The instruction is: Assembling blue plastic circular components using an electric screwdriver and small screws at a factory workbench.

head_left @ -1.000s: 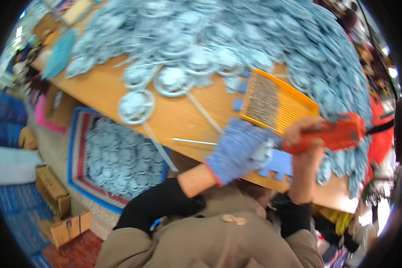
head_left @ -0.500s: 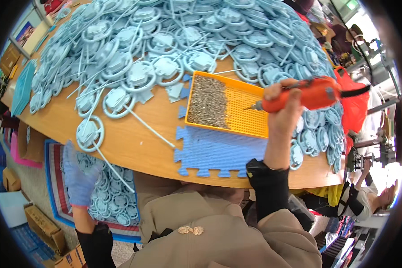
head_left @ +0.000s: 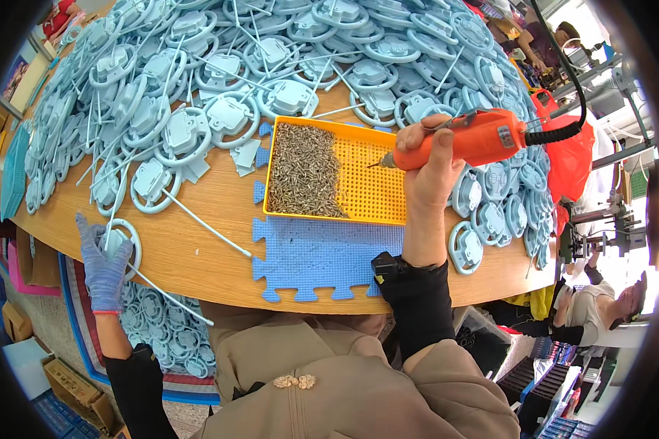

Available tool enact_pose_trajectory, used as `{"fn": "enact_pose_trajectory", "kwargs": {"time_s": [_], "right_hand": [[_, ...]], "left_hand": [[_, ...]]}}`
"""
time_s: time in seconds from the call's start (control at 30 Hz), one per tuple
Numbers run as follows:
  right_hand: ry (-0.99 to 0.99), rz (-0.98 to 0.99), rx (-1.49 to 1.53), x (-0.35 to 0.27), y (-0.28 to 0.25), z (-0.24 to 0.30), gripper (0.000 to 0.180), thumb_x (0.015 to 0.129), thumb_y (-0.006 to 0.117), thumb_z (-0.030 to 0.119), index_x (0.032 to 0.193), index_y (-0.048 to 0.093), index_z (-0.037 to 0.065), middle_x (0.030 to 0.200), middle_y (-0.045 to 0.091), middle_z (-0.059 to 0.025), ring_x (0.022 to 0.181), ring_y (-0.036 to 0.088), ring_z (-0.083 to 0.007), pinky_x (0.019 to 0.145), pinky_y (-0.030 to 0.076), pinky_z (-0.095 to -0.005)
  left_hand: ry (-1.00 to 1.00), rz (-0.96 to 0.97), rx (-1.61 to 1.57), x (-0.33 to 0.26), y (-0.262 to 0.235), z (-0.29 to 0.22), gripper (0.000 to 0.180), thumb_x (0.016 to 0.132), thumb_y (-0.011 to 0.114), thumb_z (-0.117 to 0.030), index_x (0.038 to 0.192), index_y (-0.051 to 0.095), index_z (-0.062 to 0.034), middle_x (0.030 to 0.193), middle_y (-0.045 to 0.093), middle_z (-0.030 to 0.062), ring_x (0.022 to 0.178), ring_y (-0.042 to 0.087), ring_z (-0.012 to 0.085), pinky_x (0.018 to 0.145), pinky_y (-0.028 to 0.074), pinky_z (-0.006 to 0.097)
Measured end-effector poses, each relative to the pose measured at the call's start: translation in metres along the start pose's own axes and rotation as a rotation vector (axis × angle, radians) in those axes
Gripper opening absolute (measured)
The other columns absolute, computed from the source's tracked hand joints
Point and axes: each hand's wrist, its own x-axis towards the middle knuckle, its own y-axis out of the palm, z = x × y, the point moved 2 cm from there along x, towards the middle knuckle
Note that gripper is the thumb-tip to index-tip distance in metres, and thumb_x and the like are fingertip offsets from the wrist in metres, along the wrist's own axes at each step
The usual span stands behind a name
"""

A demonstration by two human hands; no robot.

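The ringed part (head_left: 117,240), judged light and stiff, is best held by its rim (head_left: 138,249); driver (head_left: 487,137) is gripped by right hand (head_left: 430,162), closure of left hand (head_left: 104,276) indeterminable.

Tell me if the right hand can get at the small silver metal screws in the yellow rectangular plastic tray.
Likely yes: the right hand grips an orange-red corded power screwdriver pointing toward the screws, and nothing covers them in the tray. Its fingers are wrapped around the tool, though.

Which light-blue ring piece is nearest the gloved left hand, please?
The ring piece at the table's front-left edge, stick jutting past it; others lie farther from the left hand.
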Motion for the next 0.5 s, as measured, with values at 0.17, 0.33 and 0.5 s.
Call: {"fn": "enact_pose_trajectory", "kwargs": {"time_s": [0.17, 0.33, 0.5], "right_hand": [[-0.017, -0.002, -0.006, 0.003, -0.003, -0.006, 0.029, 0.084, 0.069, 0.025, 0.093, 0.052, 0.003, 0.066, 0.055, -0.0056, 0.058, 0.053, -0.016, 0.053, 0.044, -0.029], [-0.008, 0.026, -0.009, 0.002, 0.002, -0.004, 0.026, 0.085, 0.068, 0.024, 0.09, 0.052, 0.004, 0.065, 0.055, -0.0057, 0.057, 0.053, -0.016, 0.053, 0.044, -0.0293], [-0.014, 0.038, -0.119, -0.001, 0.005, 0.0, 0.029, 0.089, 0.063, 0.032, 0.095, 0.053, 0.005, 0.066, 0.052, -0.0052, 0.061, 0.051, -0.017, 0.058, 0.043, -0.0325]], "left_hand": [[0.078, -0.019, -0.03, -0.023, -0.007, -0.001, 0.101, 0.067, 0.069, 0.008, 0.15, 0.014, -0.0107, 0.109, 0.051, 0.0073, 0.097, 0.052, 0.0177, 0.086, 0.046, 0.028], [0.237, -0.081, 0.154, -0.05, -0.009, 0.0, 0.101, 0.067, 0.07, 0.004, 0.15, 0.014, -0.0093, 0.112, 0.051, 0.0088, 0.102, 0.051, 0.02, 0.094, 0.041, 0.033], [0.373, -0.037, 0.046, -0.08, 0.003, -0.021, 0.085, 0.068, 0.073, -0.006, 0.14, 0.029, -0.0039, 0.109, 0.053, 0.0091, 0.101, 0.052, 0.0221, 0.095, 0.04, 0.035]]}}
